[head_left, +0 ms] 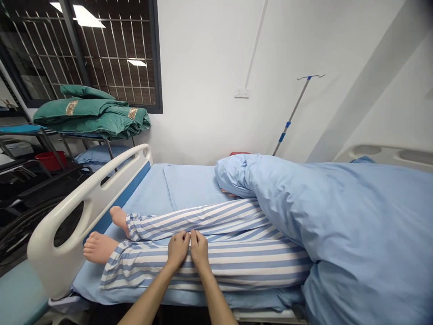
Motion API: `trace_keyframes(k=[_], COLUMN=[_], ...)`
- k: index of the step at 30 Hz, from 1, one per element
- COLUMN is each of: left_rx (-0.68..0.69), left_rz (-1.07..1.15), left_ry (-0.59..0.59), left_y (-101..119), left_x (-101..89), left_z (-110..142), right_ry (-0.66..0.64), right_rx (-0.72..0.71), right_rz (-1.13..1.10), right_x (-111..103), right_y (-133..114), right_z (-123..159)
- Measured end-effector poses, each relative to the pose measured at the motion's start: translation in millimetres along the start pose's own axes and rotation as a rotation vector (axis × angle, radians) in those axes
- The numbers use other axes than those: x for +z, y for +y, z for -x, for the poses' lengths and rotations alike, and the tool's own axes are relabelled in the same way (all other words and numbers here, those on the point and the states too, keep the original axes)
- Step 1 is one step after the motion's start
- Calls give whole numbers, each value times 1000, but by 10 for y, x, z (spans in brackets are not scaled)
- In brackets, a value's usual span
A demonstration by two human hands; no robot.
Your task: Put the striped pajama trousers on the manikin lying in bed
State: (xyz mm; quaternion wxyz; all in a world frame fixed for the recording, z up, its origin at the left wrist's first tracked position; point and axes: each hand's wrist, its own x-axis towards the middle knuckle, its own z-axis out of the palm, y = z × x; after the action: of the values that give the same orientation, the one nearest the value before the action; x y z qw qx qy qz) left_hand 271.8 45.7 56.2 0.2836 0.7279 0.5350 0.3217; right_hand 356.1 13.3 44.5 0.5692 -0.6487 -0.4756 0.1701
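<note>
Left hand [178, 249] and right hand [199, 249] sit side by side, both pinching the blue-and-white striped pajama trousers [216, 257] on the nearer leg of a figure lying on the bed, soft cloth gathered up between them, neither hand fully clenched. Two bare feet [100, 248] stick out past the cuffs toward a smooth white bed rail [61, 225], over a blue sheet [189, 187], and a rumpled pale blue duvet [287, 216] hides the figure from the thighs up. Farther off: one folded green quilted bundle [91, 113] on a metal rack [50, 135], one red basin [50, 160] partly hidden beneath, one thin IV pole [294, 113] cut off behind the duvet.
</note>
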Motion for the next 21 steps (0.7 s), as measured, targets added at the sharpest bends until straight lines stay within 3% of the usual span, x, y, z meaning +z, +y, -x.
trace_keyframes(k=[2,7,10,15,21], left_rx=[-26,-37,-33,-2,37], left_rz=[95,402,449,244,205], left_ry=[24,270,200,102,62], left_y=[91,416,426,181,126], left_x=[-74,-215,-69,237,223], left_z=[-34,-117,-55,103,68], right_ry=[8,4,22,61,92], right_rx=[5,59,66,97,96], right_rz=[-37,-136,-164,-203,-170], right_x=[-8,-33,-38,-42,-7], right_y=[7,6,20,35,47], right_z=[2,-14,-29,-30,-1])
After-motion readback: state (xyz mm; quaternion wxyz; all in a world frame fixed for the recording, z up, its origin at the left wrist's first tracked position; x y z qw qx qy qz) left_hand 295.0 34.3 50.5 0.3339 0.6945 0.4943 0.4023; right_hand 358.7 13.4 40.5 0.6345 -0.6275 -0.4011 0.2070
